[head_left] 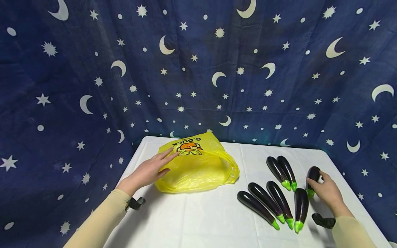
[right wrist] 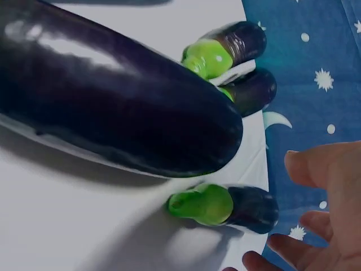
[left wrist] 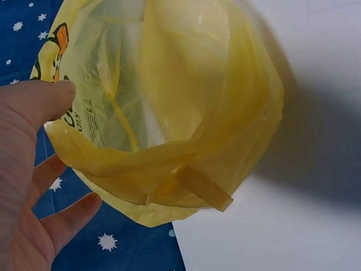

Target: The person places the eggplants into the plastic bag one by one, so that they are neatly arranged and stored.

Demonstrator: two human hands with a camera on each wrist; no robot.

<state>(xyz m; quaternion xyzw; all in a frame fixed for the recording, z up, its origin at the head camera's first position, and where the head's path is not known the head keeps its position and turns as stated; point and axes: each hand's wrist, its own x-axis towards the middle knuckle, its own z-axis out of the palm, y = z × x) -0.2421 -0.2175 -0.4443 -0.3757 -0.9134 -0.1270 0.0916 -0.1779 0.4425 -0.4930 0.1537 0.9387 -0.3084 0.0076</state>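
Left hand (head_left: 149, 172) is at yellow bag (head_left: 195, 174), right hand (head_left: 329, 192) at eggplant (head_left: 314, 173)

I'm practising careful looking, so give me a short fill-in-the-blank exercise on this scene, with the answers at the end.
1. The plastic bag near the left hand is colored ____.
2. The eggplants on the white-covered table number ____ in all.
3. Their stem ends are bright ____.
4. The right hand is at one eggplant, and the bag lies to the person's ____ of that hand.

Missing words: yellow; seven; green; left.
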